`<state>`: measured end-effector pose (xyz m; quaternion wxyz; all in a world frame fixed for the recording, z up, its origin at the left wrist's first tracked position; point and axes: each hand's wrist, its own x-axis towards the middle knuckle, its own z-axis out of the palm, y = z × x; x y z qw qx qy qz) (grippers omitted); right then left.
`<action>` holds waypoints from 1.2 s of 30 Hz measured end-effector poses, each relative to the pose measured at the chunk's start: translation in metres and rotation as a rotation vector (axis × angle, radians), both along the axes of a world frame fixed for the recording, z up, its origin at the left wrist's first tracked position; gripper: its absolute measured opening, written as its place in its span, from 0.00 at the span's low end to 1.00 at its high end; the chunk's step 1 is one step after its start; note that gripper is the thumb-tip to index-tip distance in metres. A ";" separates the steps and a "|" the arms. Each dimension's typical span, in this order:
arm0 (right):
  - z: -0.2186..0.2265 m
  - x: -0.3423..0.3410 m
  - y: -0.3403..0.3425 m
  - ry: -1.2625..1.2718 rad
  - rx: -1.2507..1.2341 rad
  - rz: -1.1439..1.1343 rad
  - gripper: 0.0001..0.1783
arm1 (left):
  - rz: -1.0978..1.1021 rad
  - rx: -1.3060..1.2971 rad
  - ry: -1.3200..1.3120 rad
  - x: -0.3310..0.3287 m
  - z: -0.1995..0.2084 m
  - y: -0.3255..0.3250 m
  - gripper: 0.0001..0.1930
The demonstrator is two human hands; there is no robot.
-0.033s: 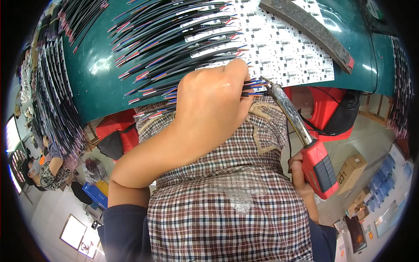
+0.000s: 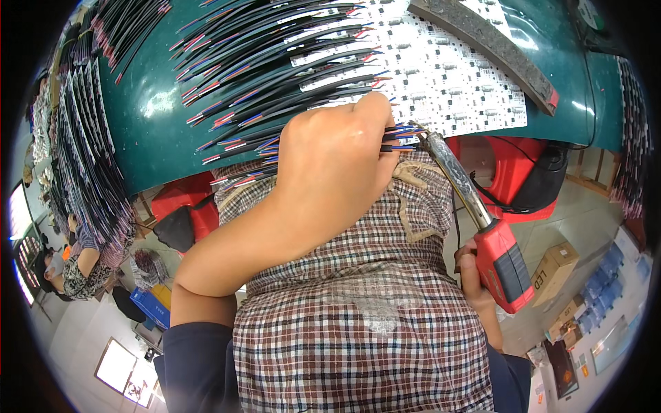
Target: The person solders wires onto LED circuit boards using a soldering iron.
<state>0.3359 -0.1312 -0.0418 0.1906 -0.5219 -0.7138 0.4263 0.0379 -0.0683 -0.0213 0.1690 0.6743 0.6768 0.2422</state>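
Note:
My left hand is closed around several black cables at the table's near edge. Their stripped blue, red and white wire ends stick out past my fingers on the right. In my right hand is a red and black soldering iron, gripped by its handle. Its metal barrel slants up to the left, and the bent tip is at the wire ends beside my left fingers; I cannot tell whether it touches them. Under the wire ends lies a white circuit board panel; rows of black cables extend left from it.
A grey metal bar lies across the panel on the green table. More cable bundles are at the far left. Red stools stand below the table edge. A cardboard box is on the floor at right; another person sits at left.

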 end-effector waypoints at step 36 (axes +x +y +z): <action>0.004 -0.006 0.011 0.339 -0.025 -0.250 0.06 | -0.159 -0.078 0.121 -0.019 0.015 0.003 0.15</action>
